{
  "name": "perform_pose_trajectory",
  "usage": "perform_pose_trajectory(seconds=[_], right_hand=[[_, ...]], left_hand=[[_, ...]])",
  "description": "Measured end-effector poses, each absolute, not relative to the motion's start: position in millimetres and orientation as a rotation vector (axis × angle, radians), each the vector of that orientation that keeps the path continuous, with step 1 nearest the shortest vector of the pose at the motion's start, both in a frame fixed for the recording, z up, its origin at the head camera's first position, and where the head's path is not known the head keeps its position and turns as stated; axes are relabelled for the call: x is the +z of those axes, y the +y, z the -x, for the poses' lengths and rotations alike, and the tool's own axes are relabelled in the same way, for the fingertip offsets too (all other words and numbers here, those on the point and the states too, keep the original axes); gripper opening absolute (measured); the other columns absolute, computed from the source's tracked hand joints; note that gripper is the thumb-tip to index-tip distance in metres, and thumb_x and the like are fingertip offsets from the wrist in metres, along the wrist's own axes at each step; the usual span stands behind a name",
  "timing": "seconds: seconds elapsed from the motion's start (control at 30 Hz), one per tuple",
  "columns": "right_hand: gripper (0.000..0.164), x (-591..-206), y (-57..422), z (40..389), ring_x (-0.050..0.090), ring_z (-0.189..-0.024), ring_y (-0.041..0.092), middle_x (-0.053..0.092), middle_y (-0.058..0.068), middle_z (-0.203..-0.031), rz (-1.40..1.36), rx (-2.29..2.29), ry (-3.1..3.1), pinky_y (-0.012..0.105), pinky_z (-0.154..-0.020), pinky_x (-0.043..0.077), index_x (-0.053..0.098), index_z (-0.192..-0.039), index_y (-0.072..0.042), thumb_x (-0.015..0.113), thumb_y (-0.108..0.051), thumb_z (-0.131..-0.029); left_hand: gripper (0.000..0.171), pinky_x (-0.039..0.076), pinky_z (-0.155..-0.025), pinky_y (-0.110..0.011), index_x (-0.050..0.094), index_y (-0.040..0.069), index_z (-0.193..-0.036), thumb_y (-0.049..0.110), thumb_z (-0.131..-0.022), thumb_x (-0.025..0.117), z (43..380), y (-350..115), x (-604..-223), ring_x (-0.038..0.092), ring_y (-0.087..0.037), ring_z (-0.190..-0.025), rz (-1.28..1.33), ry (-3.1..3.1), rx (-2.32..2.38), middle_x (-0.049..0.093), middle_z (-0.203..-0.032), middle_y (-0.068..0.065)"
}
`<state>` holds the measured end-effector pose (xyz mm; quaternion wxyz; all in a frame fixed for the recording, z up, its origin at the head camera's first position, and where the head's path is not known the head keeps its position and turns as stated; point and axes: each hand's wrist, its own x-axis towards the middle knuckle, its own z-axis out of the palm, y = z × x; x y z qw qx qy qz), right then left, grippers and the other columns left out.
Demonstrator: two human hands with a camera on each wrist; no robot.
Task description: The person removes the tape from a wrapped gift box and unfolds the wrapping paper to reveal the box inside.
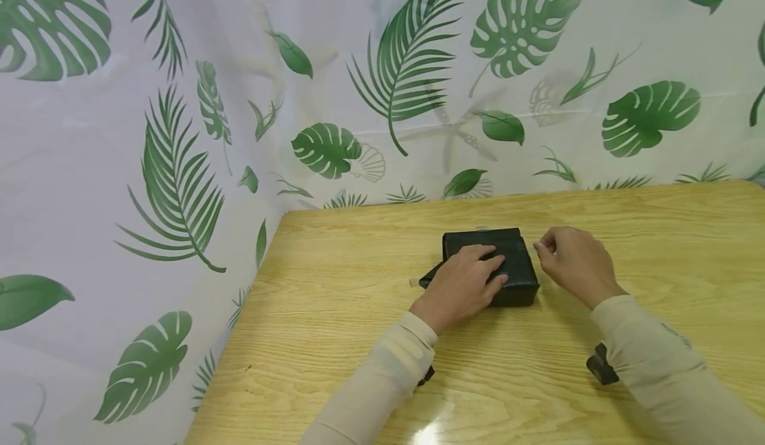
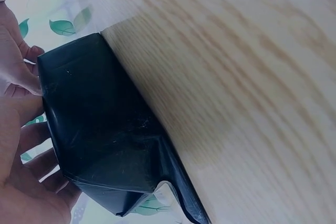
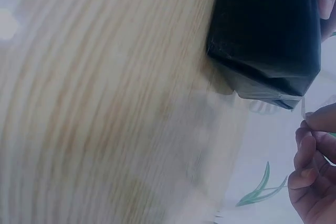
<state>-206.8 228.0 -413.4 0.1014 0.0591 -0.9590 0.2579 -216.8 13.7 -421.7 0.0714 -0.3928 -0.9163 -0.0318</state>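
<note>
Black-wrapped box (image 1: 517, 263) lies on the wood-grain tabletop (image 1: 335, 285), near its far edge, between the far corners. Left hand (image 1: 463, 285) rests on the box, fingers extended. Right hand (image 1: 576, 262), just beside the right end, pinches a thin pale strip (image 3: 303, 108). Wrapping flap (image 1: 433, 274) projects at the left end.

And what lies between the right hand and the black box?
In the right wrist view, a thin pale strip, possibly tape, spans from the black box to the right hand, which pinches it. The head view shows just tabletop there.
</note>
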Motion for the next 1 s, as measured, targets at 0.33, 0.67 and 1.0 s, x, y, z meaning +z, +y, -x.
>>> perform_pose_trajectory(seconds=[0.33,0.67,1.0], right_hand=[[0.025,-414,238,207,0.059,-0.056,0.019,0.071,0.016,-0.082,-0.176,0.768,-2.814,0.037,-0.046,0.046,0.072,-0.095,0.007,0.061,-0.015,-0.1],[0.026,-407,242,208,0.06,-0.059,0.02,0.071,0.016,-0.085,-0.175,0.79,-2.853,0.037,-0.048,0.047,0.072,-0.098,0.007,0.062,-0.017,-0.1],[0.027,-409,253,206,0.058,-0.059,0.019,0.071,0.013,-0.081,-0.173,0.797,-2.863,0.035,-0.048,0.044,0.073,-0.096,0.006,0.064,-0.019,-0.101]], left_hand=[[0.044,0.033,-0.117,-0.029,0.06,0.016,-0.143,0.04,-0.109,0.046,218,12,-424,0.047,-0.016,-0.139,1.159,-2.752,-0.08,0.055,-0.147,-0.003],[0.044,0.034,-0.117,-0.03,0.06,0.014,-0.143,0.038,-0.109,0.047,217,12,-422,0.048,-0.018,-0.138,1.179,-2.742,-0.122,0.054,-0.148,-0.006],[0.043,0.031,-0.118,-0.029,0.056,0.014,-0.147,0.034,-0.11,0.044,212,10,-424,0.043,-0.02,-0.142,1.192,-2.753,-0.123,0.049,-0.152,-0.008]])
